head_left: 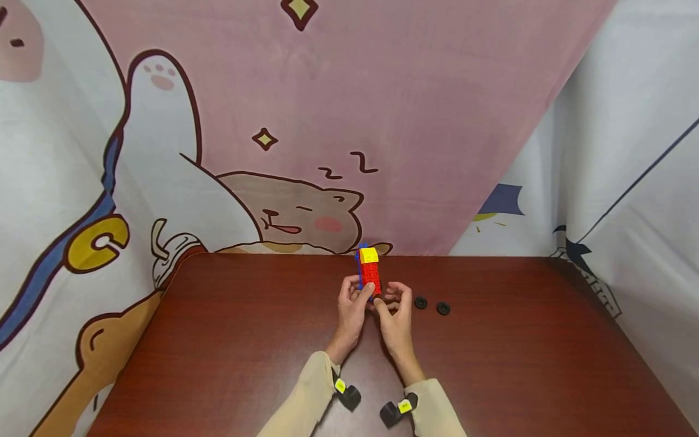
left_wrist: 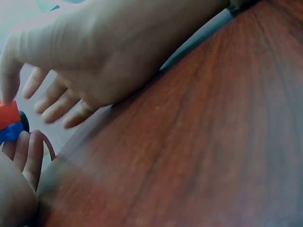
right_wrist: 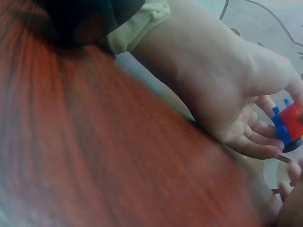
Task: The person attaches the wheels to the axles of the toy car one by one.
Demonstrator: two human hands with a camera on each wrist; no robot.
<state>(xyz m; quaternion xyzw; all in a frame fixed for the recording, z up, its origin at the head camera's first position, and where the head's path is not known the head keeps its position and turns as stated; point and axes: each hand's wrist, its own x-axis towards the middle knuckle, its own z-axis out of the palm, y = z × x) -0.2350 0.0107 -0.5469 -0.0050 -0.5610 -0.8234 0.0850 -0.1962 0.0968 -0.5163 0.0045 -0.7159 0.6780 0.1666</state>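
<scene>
My left hand [head_left: 352, 312] grips a toy brick car [head_left: 369, 272], with the thumb on top and the other fingers along its side and underneath. The car has a red body, a yellow brick [head_left: 369, 255] at its far end and a blue base [right_wrist: 282, 132]. A black wheel [right_wrist: 292, 144] shows on its side in the right wrist view. My right hand [head_left: 397, 325] is at the car's near end. In the left wrist view its thumb reaches the red part, while the other fingers [left_wrist: 57, 109] hang loosely bent, apart from the car.
Two loose black wheels, a nearer-in one [head_left: 420, 302] and one farther right [head_left: 443, 308], lie on the reddish-brown wooden table [head_left: 519, 352]. Behind the table hangs a printed curtain [head_left: 426, 121] with cartoon animals. A black camera is strapped to each wrist.
</scene>
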